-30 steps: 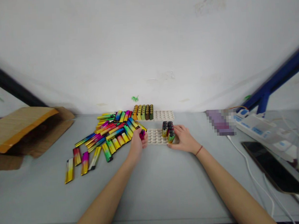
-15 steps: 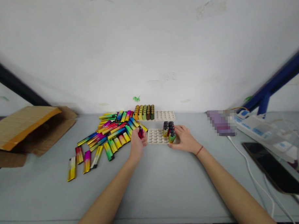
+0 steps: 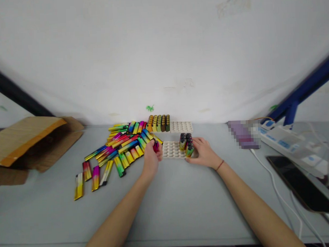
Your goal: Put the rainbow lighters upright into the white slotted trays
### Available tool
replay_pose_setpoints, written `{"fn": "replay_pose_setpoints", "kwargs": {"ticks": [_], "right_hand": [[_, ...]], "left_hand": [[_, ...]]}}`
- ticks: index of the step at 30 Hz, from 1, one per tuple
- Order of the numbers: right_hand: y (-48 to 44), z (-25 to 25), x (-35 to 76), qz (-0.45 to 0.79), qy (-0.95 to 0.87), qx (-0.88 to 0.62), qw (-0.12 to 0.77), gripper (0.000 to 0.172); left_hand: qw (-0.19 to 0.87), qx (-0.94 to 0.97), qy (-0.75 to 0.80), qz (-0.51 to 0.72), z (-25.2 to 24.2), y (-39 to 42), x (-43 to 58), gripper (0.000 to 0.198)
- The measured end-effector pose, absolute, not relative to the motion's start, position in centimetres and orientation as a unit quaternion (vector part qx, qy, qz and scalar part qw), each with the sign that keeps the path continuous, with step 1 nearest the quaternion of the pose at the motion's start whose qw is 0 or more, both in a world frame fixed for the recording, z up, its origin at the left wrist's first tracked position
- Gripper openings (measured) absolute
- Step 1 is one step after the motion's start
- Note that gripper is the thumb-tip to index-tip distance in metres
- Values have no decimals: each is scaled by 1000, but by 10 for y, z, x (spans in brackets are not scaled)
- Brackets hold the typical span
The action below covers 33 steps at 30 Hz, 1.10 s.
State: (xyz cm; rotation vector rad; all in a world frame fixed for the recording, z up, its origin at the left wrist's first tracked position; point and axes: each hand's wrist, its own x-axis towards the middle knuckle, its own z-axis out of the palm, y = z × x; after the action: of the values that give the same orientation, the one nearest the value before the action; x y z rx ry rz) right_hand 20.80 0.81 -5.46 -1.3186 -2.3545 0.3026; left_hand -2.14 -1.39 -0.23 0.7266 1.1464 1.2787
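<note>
My left hand (image 3: 151, 160) is closed round a magenta lighter (image 3: 156, 146), held just left of a white dimpled tray (image 3: 171, 150) on the grey table. My right hand (image 3: 203, 151) rests against the tray's right side, fingers curled around the several lighters (image 3: 186, 142) that stand upright in it. A heap of bright multicoloured lighters (image 3: 119, 148) lies on the table to the left of my left hand.
A second white tray (image 3: 182, 127) with a row of upright lighters (image 3: 159, 123) stands behind, by the wall. An open cardboard box (image 3: 27, 142) lies at far left. At right are a power strip (image 3: 284, 141), white cables and a dark phone (image 3: 301, 183).
My left hand has shifted slightly up and toward the tray with the magenta lighter. My right hand stays at the tray's right side.
</note>
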Motion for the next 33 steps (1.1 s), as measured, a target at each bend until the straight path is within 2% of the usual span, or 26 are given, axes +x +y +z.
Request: {"fn": "replay_pose_setpoints", "kwargs": {"ticks": [16,22,28,33], "right_hand": [[9,-55,207,116,-846,-474,215,69],[9,-54,207,115,-846,-472,220,69],[8,-53,207,117,-845,-478,210,69],[9,-55,207,115,-846,-478,205,71]], "left_hand": [[557,363,465,584,-20,-11,-16,44],[462,480,459,588,-26,-17,-15,25],[297,631,456,553,-27,-19,-20,20],[291,662,471,505,-30,-16,-18,22]]}}
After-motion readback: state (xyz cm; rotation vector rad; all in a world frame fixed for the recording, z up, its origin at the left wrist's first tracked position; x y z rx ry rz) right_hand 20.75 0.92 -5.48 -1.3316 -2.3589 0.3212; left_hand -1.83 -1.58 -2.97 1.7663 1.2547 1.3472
